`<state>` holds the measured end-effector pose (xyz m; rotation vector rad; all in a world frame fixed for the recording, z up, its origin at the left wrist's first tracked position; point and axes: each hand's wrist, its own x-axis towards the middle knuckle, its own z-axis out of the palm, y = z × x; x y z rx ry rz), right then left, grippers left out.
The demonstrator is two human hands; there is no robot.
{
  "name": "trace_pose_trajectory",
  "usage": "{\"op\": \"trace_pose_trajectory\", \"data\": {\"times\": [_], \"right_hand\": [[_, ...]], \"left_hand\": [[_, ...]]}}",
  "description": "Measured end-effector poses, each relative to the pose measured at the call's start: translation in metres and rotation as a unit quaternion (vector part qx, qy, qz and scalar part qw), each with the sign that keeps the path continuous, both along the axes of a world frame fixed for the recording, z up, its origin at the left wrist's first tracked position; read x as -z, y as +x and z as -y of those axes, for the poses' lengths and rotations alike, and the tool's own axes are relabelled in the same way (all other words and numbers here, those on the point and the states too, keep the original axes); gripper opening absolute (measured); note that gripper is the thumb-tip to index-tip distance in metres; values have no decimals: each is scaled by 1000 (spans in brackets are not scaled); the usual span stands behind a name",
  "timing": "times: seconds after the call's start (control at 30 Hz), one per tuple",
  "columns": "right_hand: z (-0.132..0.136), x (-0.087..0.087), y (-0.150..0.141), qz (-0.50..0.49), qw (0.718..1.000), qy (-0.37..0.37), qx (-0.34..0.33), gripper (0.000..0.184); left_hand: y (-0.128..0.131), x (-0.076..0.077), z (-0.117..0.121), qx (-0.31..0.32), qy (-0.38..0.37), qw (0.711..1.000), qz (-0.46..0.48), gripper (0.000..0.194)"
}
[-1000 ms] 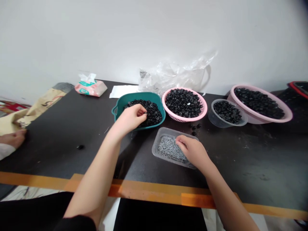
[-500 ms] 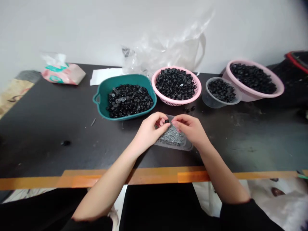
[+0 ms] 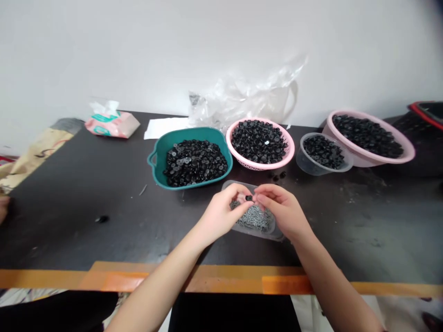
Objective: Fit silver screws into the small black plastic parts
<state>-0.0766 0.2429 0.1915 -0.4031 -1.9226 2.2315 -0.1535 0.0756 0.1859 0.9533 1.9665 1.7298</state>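
Observation:
Between the thumb and fingers of my left hand (image 3: 223, 210) is a small black plastic piece (image 3: 248, 198). My right hand (image 3: 284, 210) pinches close beside it, thumb against fingers. Whatever those right fingertips hold, if anything, is too small or hidden to make out. Both hands hover over a clear plastic tub (image 3: 277, 236), which holds many small silvery screws (image 3: 255, 218). My fingers and palms hide parts of the tub's sides.
Behind the hands stand a teal basin (image 3: 157, 177), a pink basket (image 3: 254, 165), a clear bowl (image 3: 308, 167) and a larger pink bowl (image 3: 410, 146), all holding black pieces. A tissue pack (image 3: 114, 125) lies back left. Another person's hand (image 3: 3, 207) shows at the left edge.
The view has tilted up, so everything sits lower in the picture. My hands stay together over the tub, with the black piece still in my left. Another person's hand has appeared at the left edge.

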Motion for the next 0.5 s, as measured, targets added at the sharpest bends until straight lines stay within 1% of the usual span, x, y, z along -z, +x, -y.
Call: {"op": "trace_pose_trajectory", "data": {"times": [0.2,0.33,0.5], "right_hand": [[1,-5,1,0,999,-36,-11,23],[0,-6,1,-15,998,-56,-21,21],[2,-9,4,-26,994,-100,-22,17]], "left_hand": [[1,-6,2,-10,39,999,17,19],[2,-7,2,-23,44,999,-14,17],[5,-6,1,-12,61,997,-45,15]]}}
